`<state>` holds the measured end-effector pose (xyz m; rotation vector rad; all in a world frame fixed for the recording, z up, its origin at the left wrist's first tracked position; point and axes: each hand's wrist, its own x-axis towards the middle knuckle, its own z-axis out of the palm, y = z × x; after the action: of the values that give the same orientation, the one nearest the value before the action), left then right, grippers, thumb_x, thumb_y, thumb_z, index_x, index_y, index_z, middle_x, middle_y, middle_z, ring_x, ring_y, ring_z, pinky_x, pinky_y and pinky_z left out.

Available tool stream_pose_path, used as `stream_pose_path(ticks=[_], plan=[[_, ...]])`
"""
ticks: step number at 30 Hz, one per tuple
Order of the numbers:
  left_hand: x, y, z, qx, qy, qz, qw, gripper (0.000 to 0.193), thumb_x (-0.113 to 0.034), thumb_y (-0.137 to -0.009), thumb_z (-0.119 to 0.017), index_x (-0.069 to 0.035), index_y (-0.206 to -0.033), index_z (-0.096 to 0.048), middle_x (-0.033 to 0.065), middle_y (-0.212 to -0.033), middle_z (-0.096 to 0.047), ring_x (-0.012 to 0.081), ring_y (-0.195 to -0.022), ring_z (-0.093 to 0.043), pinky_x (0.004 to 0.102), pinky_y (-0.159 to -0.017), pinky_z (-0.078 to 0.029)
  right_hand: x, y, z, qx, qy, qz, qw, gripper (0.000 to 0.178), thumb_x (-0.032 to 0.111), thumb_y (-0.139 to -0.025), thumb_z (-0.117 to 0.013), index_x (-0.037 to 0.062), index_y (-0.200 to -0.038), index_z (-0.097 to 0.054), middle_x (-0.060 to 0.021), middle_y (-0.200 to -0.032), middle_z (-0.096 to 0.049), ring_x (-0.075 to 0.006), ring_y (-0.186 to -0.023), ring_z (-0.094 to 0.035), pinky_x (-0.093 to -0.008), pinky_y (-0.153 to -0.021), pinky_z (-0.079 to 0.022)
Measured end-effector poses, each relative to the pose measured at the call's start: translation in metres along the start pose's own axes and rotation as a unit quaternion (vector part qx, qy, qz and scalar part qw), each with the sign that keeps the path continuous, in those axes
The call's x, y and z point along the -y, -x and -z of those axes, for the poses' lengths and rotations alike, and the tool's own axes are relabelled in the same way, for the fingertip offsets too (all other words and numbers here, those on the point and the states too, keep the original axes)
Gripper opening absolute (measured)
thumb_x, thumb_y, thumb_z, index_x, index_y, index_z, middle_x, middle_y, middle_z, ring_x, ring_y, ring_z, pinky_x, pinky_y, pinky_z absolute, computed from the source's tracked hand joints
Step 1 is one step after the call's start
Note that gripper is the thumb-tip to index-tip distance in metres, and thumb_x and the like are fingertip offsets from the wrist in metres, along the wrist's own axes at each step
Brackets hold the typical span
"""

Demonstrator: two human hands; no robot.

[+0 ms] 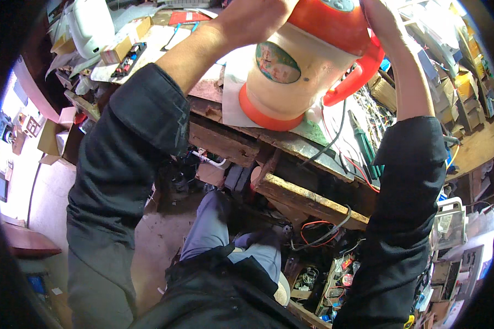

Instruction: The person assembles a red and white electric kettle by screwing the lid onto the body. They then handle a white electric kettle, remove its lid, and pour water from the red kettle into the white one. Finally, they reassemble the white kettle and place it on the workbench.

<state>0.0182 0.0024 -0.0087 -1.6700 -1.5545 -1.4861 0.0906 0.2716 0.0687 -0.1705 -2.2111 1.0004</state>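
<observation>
A large cream jug (pixel 282 96) with an orange-red lid, base and side handle stands upright on the bench, close to its front edge. An oval picture marks its front. My left hand (pixel 258 19) is against the left side of the lid, and my right hand (pixel 383 22) is at its right, above the handle. Both hands appear closed round the top of the jug, though most fingers are hidden or cut off by the upper edge. Green-handled pliers (pixel 363 143) lie right of the jug, beside loose red and dark wires.
An open wooden drawer (pixel 313 197) juts out below the bench. A white rounded appliance (pixel 90 30) and a cardboard box (pixel 127 41) stand at the back left. Stacked cartons (pixel 466 90) crowd the right. Another open cardboard box (pixel 60 140) is at the left.
</observation>
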Motion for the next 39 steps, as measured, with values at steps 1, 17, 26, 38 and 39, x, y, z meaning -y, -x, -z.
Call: stream_pose_path(ticks=[1,17,26,38,39], plan=[[-0.004,0.001,0.001,0.006,-0.005,-0.001,1.000,0.062,-0.033,-0.108,-0.032,0.012,-0.150,-0.033,0.0341,-0.155,-0.037,0.0412,-0.149,-0.032,0.0432,-0.124,-0.023,-0.001,0.000,0.001,0.000,-0.006,0.001,1.000,0.041,0.049,-0.101,-0.057,0.0187,-0.073,-0.059,0.0071,-0.063,-0.046,-0.0065,-0.056,-0.038,-0.0255,-0.052,-0.030],[0.002,0.003,0.005,0.018,-0.050,-0.040,0.998,0.062,-0.039,-0.110,-0.027,0.008,-0.150,-0.037,0.0310,-0.156,-0.037,0.0423,-0.149,-0.032,0.0450,-0.123,-0.024,0.014,0.016,-0.010,-0.008,0.035,-0.042,0.998,0.042,0.054,-0.098,-0.054,0.0191,-0.077,-0.063,0.0057,-0.065,-0.049,-0.0078,-0.055,-0.039,-0.0274,-0.051,-0.032],[-0.014,0.002,0.001,-0.003,-0.015,0.034,0.999,0.068,-0.048,-0.109,-0.029,0.004,-0.151,-0.035,0.0300,-0.151,-0.041,0.0422,-0.144,-0.037,0.0467,-0.120,-0.028,0.002,0.009,-0.003,0.008,0.057,-0.024,0.998,0.045,0.054,-0.100,-0.051,0.0173,-0.078,-0.062,0.0054,-0.069,-0.052,-0.0090,-0.062,-0.043,-0.0282,-0.055,-0.035],[-0.009,0.003,0.003,0.015,-0.059,-0.003,0.998,0.061,-0.039,-0.110,-0.026,0.008,-0.146,-0.040,0.0303,-0.154,-0.040,0.0443,-0.147,-0.034,0.0476,-0.124,-0.021,-0.004,0.004,-0.007,0.018,0.001,-0.016,1.000,0.043,0.050,-0.102,-0.053,0.0120,-0.091,-0.069,0.0044,-0.082,-0.061,-0.0086,-0.073,-0.049,-0.0274,-0.063,-0.039],[-0.008,0.003,0.003,0.017,-0.061,-0.002,0.998,0.061,-0.039,-0.110,-0.025,0.008,-0.146,-0.040,0.0303,-0.154,-0.039,0.0444,-0.147,-0.033,0.0478,-0.124,-0.020,-0.003,0.005,-0.008,0.014,-0.003,-0.014,1.000,0.042,0.049,-0.102,-0.053,0.0120,-0.091,-0.069,0.0045,-0.081,-0.060,-0.0085,-0.073,-0.049,-0.0275,-0.062,-0.039]])
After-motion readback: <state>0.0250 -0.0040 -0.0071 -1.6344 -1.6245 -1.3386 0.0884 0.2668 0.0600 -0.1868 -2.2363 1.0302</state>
